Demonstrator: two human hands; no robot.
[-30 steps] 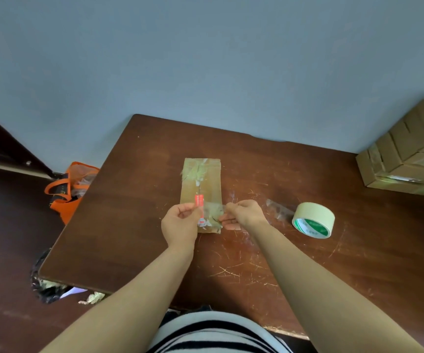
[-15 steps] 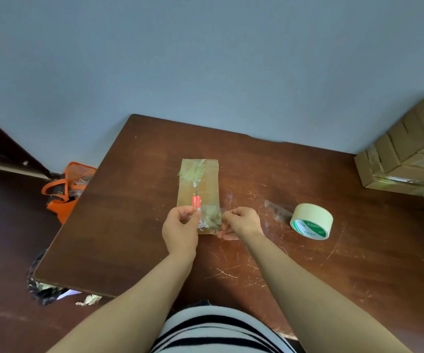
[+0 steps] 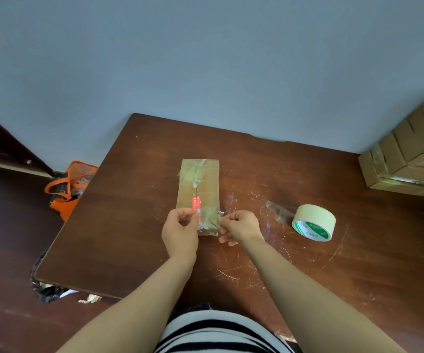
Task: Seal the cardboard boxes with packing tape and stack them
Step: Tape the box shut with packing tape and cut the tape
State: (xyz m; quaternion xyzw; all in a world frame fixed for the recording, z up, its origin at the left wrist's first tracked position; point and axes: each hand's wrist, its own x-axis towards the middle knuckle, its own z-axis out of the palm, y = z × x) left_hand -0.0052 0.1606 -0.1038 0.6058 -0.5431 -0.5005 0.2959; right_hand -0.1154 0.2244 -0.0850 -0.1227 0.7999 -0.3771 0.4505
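A: Change against half a second ago?
B: Little. Both hands sit at the near end of the box as before; box, roll and stack are unmoved.

A: Left hand [image 3: 180,234]?
B: Fingers curled, thumb on top. It grips the near-left edge of the cardboard box [image 3: 200,184], just beside the red label [image 3: 196,203]. Whether tape is under the thumb as well, cannot tell.

A: Right hand [image 3: 241,226]?
B: Fingers curled, thumb and forefinger pinching the end of a clear tape strip [image 3: 212,220] at the box's near-right edge. The strip lies crinkled across the near end of the box, between the two hands.

A: Box position?
B: Flat on the worktop [image 3: 129,225], long axis running away from the person, with more crinkled tape on its far end.

A: Further out?
B: Tape roll [image 3: 314,221] on the worktop, right of the right hand and apart from it. Stack of boxes [image 3: 409,159] at the far right edge. Orange bag [image 3: 71,189] on the floor, left
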